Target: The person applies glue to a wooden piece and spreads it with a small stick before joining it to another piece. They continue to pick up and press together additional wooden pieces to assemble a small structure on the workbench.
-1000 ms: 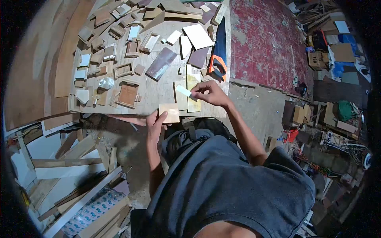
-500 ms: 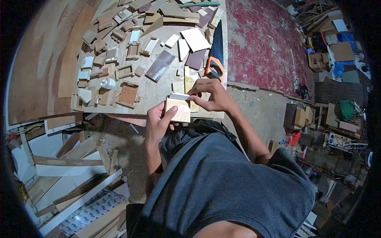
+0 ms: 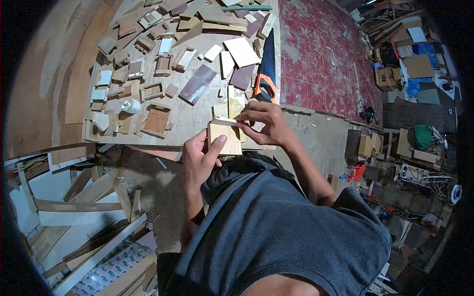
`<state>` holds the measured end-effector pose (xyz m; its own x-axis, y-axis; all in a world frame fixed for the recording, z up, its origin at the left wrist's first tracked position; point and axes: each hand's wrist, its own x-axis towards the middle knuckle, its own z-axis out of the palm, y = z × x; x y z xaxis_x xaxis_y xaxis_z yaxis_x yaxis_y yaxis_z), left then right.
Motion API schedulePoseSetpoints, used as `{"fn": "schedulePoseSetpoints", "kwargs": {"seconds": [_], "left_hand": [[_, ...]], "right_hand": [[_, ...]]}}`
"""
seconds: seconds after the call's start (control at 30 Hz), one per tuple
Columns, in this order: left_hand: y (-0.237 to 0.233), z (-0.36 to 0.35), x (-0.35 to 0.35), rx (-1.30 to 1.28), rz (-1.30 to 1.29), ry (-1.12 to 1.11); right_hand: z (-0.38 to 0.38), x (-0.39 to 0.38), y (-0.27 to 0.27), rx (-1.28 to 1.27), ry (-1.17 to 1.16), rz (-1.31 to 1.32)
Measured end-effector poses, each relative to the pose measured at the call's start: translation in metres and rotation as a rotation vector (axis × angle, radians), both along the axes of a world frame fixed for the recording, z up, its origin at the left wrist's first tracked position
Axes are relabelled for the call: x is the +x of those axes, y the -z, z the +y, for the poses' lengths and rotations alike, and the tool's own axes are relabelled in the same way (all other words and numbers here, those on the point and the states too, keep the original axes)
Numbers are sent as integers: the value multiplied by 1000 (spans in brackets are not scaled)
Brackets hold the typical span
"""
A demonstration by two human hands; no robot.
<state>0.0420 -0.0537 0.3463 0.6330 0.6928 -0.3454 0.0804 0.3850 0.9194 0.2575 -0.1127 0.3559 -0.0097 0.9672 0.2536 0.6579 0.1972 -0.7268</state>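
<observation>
Both hands meet close together just over the near edge of the tabletop [image 3: 191, 117]. The left hand [image 3: 199, 160] is clamped on a small square panel [image 3: 226, 139], thumb across its face and fingers behind, holding it up on edge. The right hand [image 3: 265, 123] pinches a thin pale strip [image 3: 223, 121] between thumb and fingertips, and the strip lies along the panel's top edge, touching it. Just beyond the right hand a saw [image 3: 266, 56] lies on the tabletop, its orange handle nearest the knuckles and its blade pointing away. Beyond the left hand sits a shallow wooden tray [image 3: 158, 120], and farther off a dark board [image 3: 199, 84] lies among many scattered offcuts. Past the right hand, off the tabletop, is a worn red floor [image 3: 321, 59].
</observation>
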Motion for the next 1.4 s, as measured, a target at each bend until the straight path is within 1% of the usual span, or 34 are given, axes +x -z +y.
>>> {"fn": "schedulePoseSetpoints", "kwargs": {"seconds": [0.1,0.17,0.33,0.43,0.5,0.7,0.77,0.83,0.93,1.23,1.33,1.4], "left_hand": [[-5,8,-4,7,10,8],[-9,16,-6,2,4,14],[-14,25,-4,-19,-11,31],[-15,25,2,-2,-15,44],[-17,25,7,4,-8,51],[-31,15,28,10,-25,44],[-34,11,36,8,-35,45],[-37,8,45,-55,-74,47],[-39,2,59,-52,-56,45],[-40,-10,84,-45,-34,29],[-41,-11,88,-72,-40,20],[-43,-13,92,-85,-39,14]], "right_hand": [[10,-5,-2,7,20,-4],[14,-7,-1,42,13,-51],[17,-12,-4,43,50,-43],[16,-6,-8,98,62,-5],[12,1,-13,29,37,-28],[3,28,-26,32,-40,-28],[-1,37,-29,31,-42,-19],[-6,46,-31,31,-39,-11],[-10,63,-34,18,-48,-38],[-22,86,-35,3,-41,23],[-25,91,-37,-24,-37,27],[-27,95,-37,-92,-37,74]]}}
